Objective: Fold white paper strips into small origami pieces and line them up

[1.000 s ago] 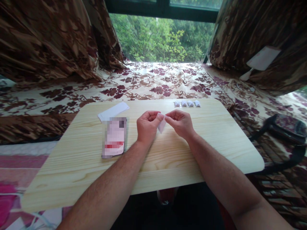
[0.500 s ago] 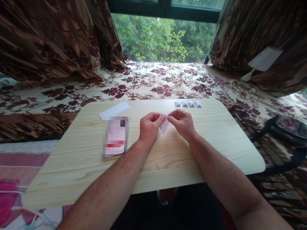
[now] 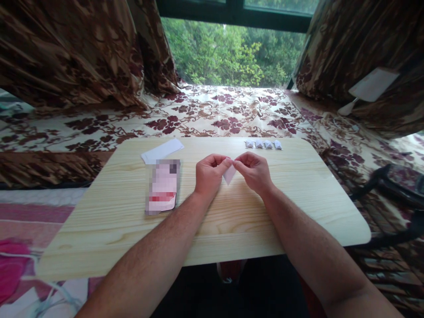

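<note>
Between my two hands is a small folded piece of white paper (image 3: 228, 176), its pointed end hanging down over the table. My left hand (image 3: 211, 173) pinches its upper left side between thumb and fingers. At the upper right corner, my right hand (image 3: 254, 171) pinches the paper too, with the thumb tips almost meeting. Beyond my right hand, several small folded paper pieces (image 3: 259, 144) sit in a row near the table's far edge. The fingers partly cover the held paper, so its full shape is hidden.
The pale wooden table (image 3: 318, 198) has rounded corners. On its left lie a phone (image 3: 162, 187), partly blurred out, and white paper strips (image 3: 162, 150). A white lamp (image 3: 374, 85) stands at the back right. Patterned curtains (image 3: 82, 53) flank the window.
The whole view has shifted slightly, so things appear a little further right. Both hands keep their pinch on the folded paper, with only slight finger movement.
</note>
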Action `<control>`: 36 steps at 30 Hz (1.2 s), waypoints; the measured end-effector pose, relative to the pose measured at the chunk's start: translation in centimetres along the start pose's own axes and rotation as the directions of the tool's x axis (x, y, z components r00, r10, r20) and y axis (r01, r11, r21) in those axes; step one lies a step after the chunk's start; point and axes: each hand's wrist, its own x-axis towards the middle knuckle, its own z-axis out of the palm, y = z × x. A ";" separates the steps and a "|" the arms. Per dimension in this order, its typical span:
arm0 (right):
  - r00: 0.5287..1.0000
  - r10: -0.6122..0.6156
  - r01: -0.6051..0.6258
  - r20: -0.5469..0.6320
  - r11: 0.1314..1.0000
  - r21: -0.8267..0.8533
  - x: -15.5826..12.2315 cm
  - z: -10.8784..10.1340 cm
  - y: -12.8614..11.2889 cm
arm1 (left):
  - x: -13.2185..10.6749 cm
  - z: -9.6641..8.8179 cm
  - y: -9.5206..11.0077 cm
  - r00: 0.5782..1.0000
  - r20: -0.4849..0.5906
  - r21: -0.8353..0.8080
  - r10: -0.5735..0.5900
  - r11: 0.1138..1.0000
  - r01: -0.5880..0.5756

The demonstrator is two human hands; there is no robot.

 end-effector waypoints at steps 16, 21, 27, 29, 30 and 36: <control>1.000 -0.017 0.018 0.016 1.000 -0.020 -0.1 -0.1 0.3 | 0.0 0.0 -0.2 0.999 -0.004 -0.095 -0.039 0.995 0.039; 0.999 -0.026 0.026 0.022 1.000 -0.003 0.0 -0.1 0.4 | 0.0 0.0 -0.4 0.999 0.002 -0.119 -0.050 0.992 0.050; 0.999 -0.032 0.032 0.023 0.999 0.005 -0.1 -0.1 0.6 | -0.1 -0.1 -0.3 0.999 0.002 -0.095 -0.041 0.995 0.041; 0.999 -0.041 0.041 0.020 0.999 0.010 -0.1 -0.1 0.6 | -0.1 0.0 -0.1 0.999 -0.005 -0.073 -0.034 0.997 0.033; 0.999 -0.042 0.042 0.020 0.999 0.009 -0.1 -0.1 0.7 | -0.1 0.0 -0.1 1.000 -0.008 -0.063 -0.030 0.998 0.030; 1.000 -0.022 0.023 0.018 0.999 -0.023 -0.2 -0.1 0.4 | -0.1 -0.1 -0.1 1.000 -0.004 -0.014 -0.015 1.000 0.015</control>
